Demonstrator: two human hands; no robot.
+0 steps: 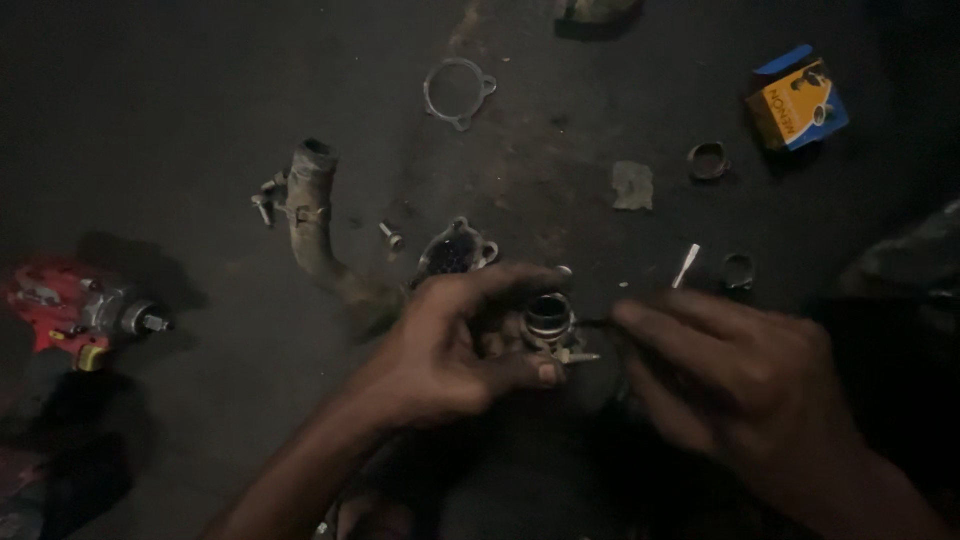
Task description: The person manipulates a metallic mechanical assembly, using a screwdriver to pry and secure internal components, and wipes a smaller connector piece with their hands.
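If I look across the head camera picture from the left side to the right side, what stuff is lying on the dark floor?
Red power tool → bent metal pipe → small bolt → flat ring gasket → grey scrap → small metal ring → blue and yellow box.

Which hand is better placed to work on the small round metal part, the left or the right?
Probably the right hand: its fingertips are free beside the small round metal part, which the left hand grips.
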